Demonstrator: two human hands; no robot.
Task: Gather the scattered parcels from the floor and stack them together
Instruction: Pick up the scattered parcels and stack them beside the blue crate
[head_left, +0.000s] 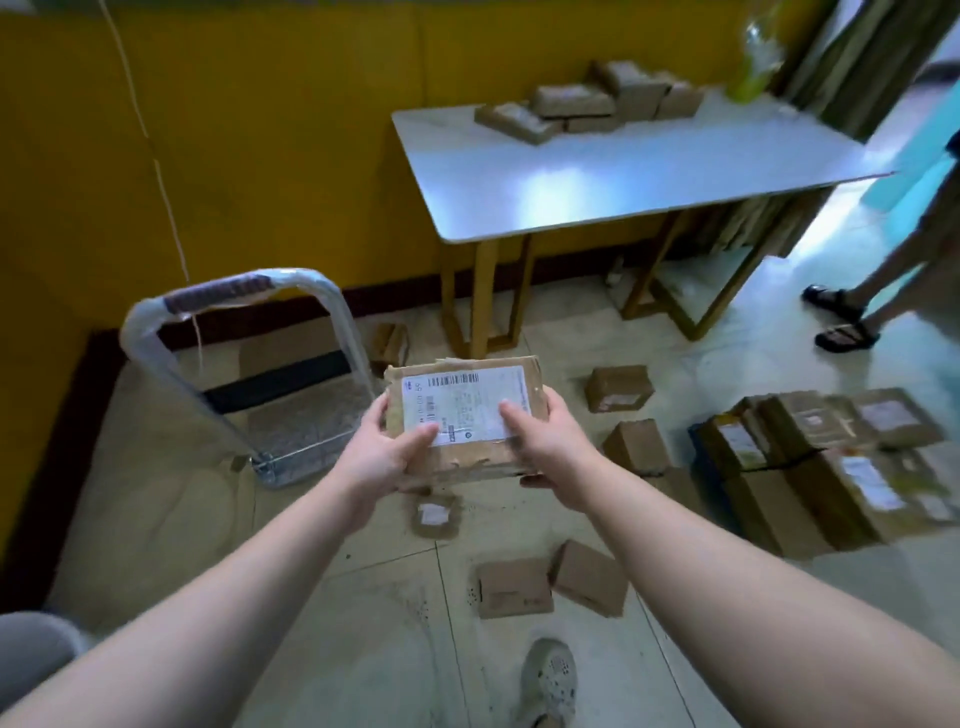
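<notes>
Parcel (470, 410), label up, held in the air in front of the table (623, 176). Left hand (387, 457) grips its left end, thumb on the label. Right hand (545, 441) grips the right end, thumb also on top. Loose parcels (620, 388) lie on the floor before the table. A pile (810, 467) sits off the table's front right. Trolley (249, 374) stands left of the table. More boxes (587, 104) rest on the table's far end.
</notes>
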